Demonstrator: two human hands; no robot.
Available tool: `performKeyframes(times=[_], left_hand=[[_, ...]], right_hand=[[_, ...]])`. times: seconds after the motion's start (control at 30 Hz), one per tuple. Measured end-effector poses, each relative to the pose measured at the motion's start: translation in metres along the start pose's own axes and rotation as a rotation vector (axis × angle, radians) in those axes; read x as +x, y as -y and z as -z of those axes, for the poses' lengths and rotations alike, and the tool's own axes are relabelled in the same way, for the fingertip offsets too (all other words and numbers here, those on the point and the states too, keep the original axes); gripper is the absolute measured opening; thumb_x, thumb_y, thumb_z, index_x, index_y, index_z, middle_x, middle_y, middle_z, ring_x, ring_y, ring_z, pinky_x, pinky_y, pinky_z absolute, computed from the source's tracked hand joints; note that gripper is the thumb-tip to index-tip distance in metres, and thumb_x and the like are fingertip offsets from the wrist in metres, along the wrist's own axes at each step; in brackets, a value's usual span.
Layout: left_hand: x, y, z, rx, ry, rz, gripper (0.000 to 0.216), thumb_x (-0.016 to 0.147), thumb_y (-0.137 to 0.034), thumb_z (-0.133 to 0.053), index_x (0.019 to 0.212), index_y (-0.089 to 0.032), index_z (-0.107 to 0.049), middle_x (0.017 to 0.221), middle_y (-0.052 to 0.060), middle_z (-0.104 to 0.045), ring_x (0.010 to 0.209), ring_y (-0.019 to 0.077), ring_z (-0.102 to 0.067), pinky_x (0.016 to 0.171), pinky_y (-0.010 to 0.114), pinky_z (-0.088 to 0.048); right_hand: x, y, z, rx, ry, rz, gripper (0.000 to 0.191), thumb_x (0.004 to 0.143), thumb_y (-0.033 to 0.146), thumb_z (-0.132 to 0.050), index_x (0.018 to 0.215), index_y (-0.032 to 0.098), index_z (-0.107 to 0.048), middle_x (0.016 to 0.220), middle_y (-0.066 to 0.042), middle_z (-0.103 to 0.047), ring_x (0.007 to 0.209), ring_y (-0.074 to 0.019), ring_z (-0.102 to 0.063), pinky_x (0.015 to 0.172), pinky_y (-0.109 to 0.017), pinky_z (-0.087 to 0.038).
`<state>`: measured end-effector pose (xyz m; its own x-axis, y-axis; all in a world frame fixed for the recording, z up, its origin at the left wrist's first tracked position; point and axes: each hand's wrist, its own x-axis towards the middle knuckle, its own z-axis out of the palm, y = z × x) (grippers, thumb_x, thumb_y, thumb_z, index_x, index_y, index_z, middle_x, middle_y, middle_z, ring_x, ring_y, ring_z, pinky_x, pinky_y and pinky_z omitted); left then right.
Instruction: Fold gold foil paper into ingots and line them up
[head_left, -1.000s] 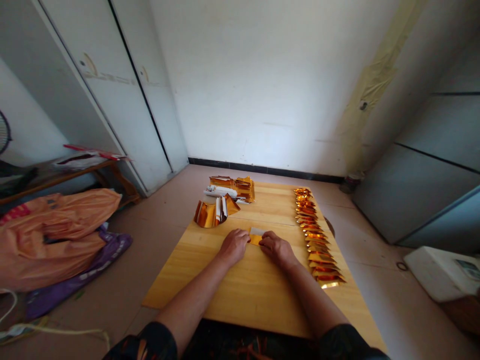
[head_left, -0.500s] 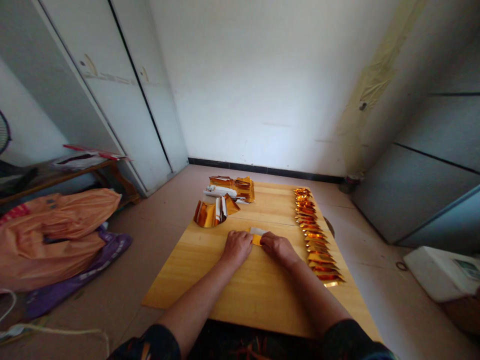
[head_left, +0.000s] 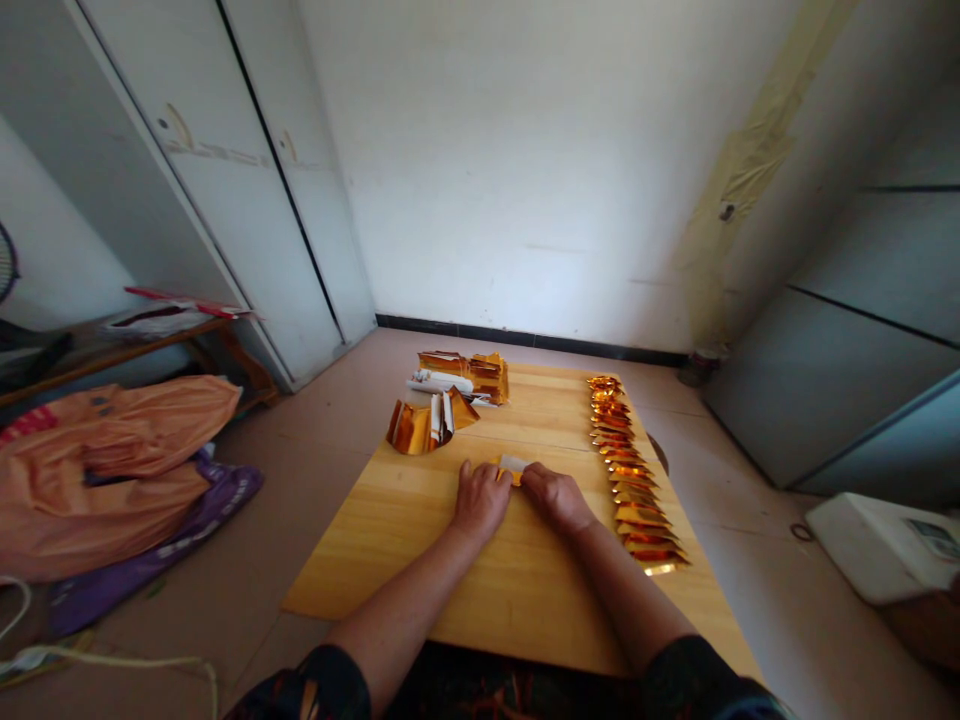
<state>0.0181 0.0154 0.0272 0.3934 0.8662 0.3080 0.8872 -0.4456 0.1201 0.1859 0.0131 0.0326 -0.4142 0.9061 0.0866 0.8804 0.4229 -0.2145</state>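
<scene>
On the wooden board (head_left: 420,560), my left hand (head_left: 478,497) and my right hand (head_left: 556,496) press side by side on a small sheet of gold foil paper (head_left: 514,468). Its white underside shows at the far edge. Both hands have their fingers curled down onto the sheet, and most of it is hidden under them. A long row of folded gold paper pieces (head_left: 628,476) runs along the board's right side, just right of my right hand.
A curled stack of gold sheets (head_left: 425,423) and a bundle of gold paper (head_left: 471,375) sit at the board's far left. Orange and purple bags (head_left: 112,470) lie on the floor to the left. White cupboard doors stand behind them; a white box (head_left: 885,545) sits at right.
My left hand has slid to the right, closer to my right hand, so it now covers more of the gold sheet. My right hand has barely moved.
</scene>
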Motion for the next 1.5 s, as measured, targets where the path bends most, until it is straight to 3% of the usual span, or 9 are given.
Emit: performKeyframes(times=[0.17,0.33,0.47,0.67,1.0,1.5], left_hand=[[-0.003,0.004,-0.004,-0.007,-0.04,-0.028,0.019,0.088,-0.018,-0.048,0.084,-0.022,-0.066,0.088,0.007,-0.065,0.088,0.0217,-0.059,0.098,0.05,-0.031],[-0.005,0.007,-0.001,0.003,-0.026,-0.052,0.021,0.09,-0.02,-0.046,0.087,-0.022,-0.066,0.093,0.007,-0.066,0.091,0.0215,-0.059,0.1,0.051,-0.029],[-0.008,0.011,0.003,-0.065,-0.001,-0.07,0.022,0.09,-0.021,-0.045,0.088,-0.022,-0.067,0.094,0.006,-0.065,0.094,0.0219,-0.059,0.103,0.054,-0.025],[-0.014,0.023,0.006,-0.152,0.03,-0.176,0.029,0.084,-0.016,-0.051,0.106,-0.031,-0.064,0.11,0.005,-0.062,0.109,0.0219,-0.053,0.107,0.055,-0.017],[-0.016,0.025,0.001,-0.148,0.023,-0.2,0.035,0.083,-0.014,-0.05,0.114,-0.029,-0.06,0.119,0.008,-0.059,0.115,0.0236,-0.05,0.106,0.056,-0.021],[-0.018,0.026,0.0,-0.102,0.032,-0.215,0.022,0.086,-0.017,-0.049,0.103,-0.026,-0.06,0.121,0.008,-0.058,0.119,0.0244,-0.047,0.105,0.058,-0.022]], right_hand=[[-0.007,0.0,0.004,0.108,-0.088,0.019,0.031,0.089,0.03,-0.051,0.118,0.023,-0.055,0.117,-0.006,-0.058,0.098,-0.0145,-0.059,0.079,-0.021,-0.045],[-0.004,0.002,-0.002,0.044,-0.061,-0.047,0.028,0.095,0.027,-0.038,0.1,0.025,-0.065,0.113,-0.004,-0.06,0.087,-0.0125,-0.061,0.072,-0.019,-0.044],[-0.004,0.001,-0.006,0.061,-0.077,-0.037,0.028,0.095,0.029,-0.04,0.094,0.025,-0.068,0.106,-0.003,-0.062,0.086,-0.0125,-0.059,0.072,-0.019,-0.043],[-0.006,-0.005,-0.006,0.194,-0.106,-0.05,0.024,0.092,0.027,-0.045,0.089,0.023,-0.068,0.099,-0.003,-0.061,0.084,-0.0108,-0.059,0.074,-0.018,-0.042],[0.014,0.004,0.008,0.005,0.089,-0.229,0.025,0.095,0.031,-0.039,0.098,0.021,-0.062,0.1,-0.003,-0.061,0.079,-0.0109,-0.061,0.063,-0.019,-0.039],[0.028,0.006,0.018,-0.033,0.163,-0.229,0.023,0.094,0.035,-0.043,0.096,0.019,-0.06,0.098,-0.005,-0.063,0.08,-0.0132,-0.061,0.062,-0.022,-0.036]])
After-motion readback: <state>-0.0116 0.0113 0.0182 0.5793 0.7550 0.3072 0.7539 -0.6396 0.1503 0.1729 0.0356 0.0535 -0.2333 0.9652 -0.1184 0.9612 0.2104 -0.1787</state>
